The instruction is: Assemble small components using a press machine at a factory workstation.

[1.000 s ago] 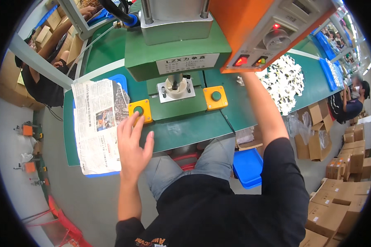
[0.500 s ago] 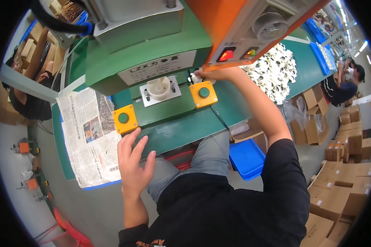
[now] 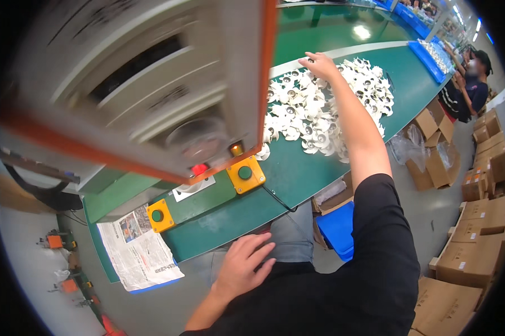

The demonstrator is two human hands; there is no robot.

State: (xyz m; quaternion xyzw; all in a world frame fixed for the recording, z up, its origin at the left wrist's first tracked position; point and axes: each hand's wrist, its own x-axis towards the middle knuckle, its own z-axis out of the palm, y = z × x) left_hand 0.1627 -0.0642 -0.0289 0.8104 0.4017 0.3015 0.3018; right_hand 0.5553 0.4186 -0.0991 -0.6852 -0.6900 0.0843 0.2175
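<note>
My right hand [image 3: 321, 67] reaches over the far edge of a heap of white plastic parts [image 3: 314, 109] with curved blades and dark round centres. Its fingers are closed around what looks like one such part, mostly hidden by them. Above my lap, by the table's front edge, my left hand [image 3: 244, 267] hangs with fingers apart and nothing in them. A yellow box with a green push button [image 3: 245, 173] stands right of the press base, and a second yellow button box [image 3: 160, 216] stands left of it.
A large white and orange control housing [image 3: 174, 101] fills the upper left and hides most of the press. Newspaper [image 3: 143, 252] covers the left table end. A blue bin [image 3: 337, 229] sits below the table edge; cartons [image 3: 471, 241] stand at right. A co-worker [image 3: 474, 84] is farther off.
My right hand has moved from beside the right button box to the far side of the heap. My left hand has drawn back from the left button box toward my lap. The view has shifted right.
</note>
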